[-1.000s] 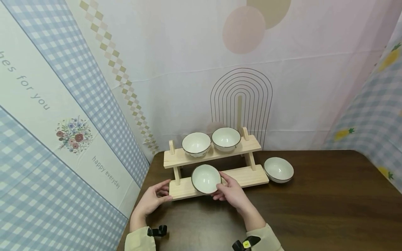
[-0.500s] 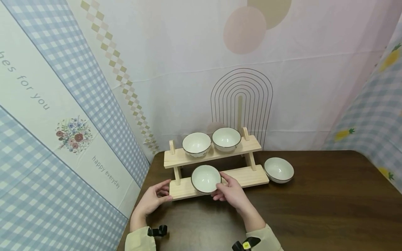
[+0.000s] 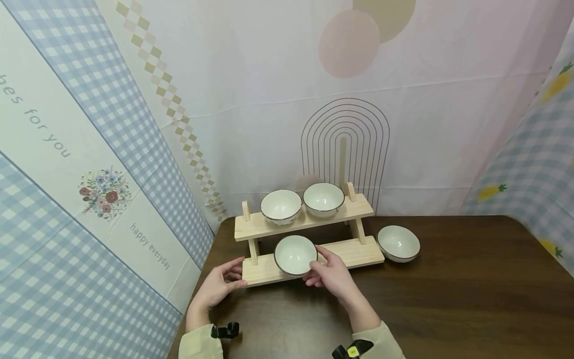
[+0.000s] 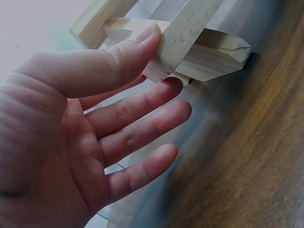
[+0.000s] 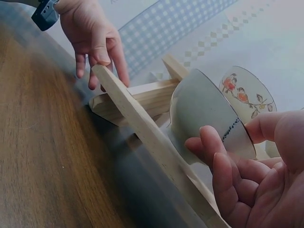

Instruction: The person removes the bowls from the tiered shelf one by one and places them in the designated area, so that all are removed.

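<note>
My right hand (image 3: 332, 275) grips a white bowl (image 3: 295, 255) with a dark rim by its right side, thumb near the rim and fingers lower down. This bowl is at the lower board of a two-tier wooden rack (image 3: 350, 253), left of its middle. In the right wrist view the bowl's outer wall (image 5: 202, 114) shows a band of dark dots. My left hand (image 3: 218, 285) holds the left end of the lower board. Its thumb lies on the board's end in the left wrist view, while the other fingers (image 4: 142, 130) extend past it.
Two similar bowls, a left one (image 3: 280, 205) and a right one (image 3: 323, 198), stand on the upper board. Another bowl (image 3: 398, 243) sits on the dark wooden table (image 3: 471, 284), close to the rack's right end. Patterned cloth (image 3: 251, 99) hangs behind the table.
The bowl in my right hand has shifted very slightly to the right. My left hand and the rack stay in place.
</note>
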Demonstrator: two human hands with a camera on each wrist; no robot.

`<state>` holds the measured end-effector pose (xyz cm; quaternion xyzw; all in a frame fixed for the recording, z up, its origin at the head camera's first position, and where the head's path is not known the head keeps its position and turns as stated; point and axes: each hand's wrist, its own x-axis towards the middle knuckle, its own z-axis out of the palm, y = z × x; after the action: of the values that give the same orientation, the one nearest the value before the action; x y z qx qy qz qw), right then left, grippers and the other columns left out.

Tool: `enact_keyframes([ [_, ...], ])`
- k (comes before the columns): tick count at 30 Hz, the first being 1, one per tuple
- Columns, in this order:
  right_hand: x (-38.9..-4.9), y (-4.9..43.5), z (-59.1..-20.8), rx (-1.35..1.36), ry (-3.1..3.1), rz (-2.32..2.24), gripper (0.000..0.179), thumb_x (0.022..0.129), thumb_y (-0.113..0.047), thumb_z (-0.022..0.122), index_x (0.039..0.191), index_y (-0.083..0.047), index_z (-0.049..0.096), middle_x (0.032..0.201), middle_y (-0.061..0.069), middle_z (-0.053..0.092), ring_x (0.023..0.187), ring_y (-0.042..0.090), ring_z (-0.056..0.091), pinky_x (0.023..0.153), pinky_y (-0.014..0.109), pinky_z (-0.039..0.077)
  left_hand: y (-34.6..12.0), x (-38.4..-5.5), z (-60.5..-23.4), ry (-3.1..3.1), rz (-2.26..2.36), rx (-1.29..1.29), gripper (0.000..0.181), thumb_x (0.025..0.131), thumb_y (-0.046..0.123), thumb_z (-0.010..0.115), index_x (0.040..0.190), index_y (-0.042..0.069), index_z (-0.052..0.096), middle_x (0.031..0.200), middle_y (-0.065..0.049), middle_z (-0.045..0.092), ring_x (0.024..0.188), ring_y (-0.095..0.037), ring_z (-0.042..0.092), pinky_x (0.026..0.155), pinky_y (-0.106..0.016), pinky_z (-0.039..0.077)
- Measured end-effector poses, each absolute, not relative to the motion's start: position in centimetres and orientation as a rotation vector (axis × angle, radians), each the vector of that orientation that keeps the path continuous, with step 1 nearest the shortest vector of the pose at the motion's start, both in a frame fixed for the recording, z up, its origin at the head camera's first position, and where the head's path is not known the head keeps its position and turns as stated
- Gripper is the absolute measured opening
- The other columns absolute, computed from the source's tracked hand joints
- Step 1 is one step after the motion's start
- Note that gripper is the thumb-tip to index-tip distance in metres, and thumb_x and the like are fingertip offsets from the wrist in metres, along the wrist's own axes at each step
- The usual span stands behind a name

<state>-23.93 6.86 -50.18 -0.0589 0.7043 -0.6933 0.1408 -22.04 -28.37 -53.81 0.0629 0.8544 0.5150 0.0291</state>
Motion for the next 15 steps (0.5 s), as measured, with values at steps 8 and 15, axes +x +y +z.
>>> enact_keyframes([
  [8, -24.02, 7.15, -50.12, -0.149, 2.042, -2.017, 0.074, 0.097, -0.005, 0.059, 0.164, 0.006, 0.031, 0.082, 0.019, 0.078, 0.064, 0.021, 0.075, 0.055, 0.024, 0.053, -28.17, -21.96, -53.73, 2.640, 1.593, 0.189, 0.071, 0.090, 0.004, 0.087, 0.151, -0.010, 0.053, 0.117, -0.016, 0.072, 0.104, -0.033, 0.070, 0.088, -0.033, 0.055],
  [15, -23.91, 7.25, -50.12, -0.139, 2.046, -2.012, 0.075, 0.096, -0.006, 0.060, 0.164, 0.007, 0.031, 0.082, 0.019, 0.077, 0.064, 0.021, 0.075, 0.055, 0.024, 0.053, -28.19, -21.74, -53.65, 2.645, 1.592, 0.215, 0.071, 0.090, 0.004, 0.087, 0.151, -0.011, 0.053, 0.117, -0.016, 0.073, 0.103, -0.032, 0.070, 0.088, -0.034, 0.056],
])
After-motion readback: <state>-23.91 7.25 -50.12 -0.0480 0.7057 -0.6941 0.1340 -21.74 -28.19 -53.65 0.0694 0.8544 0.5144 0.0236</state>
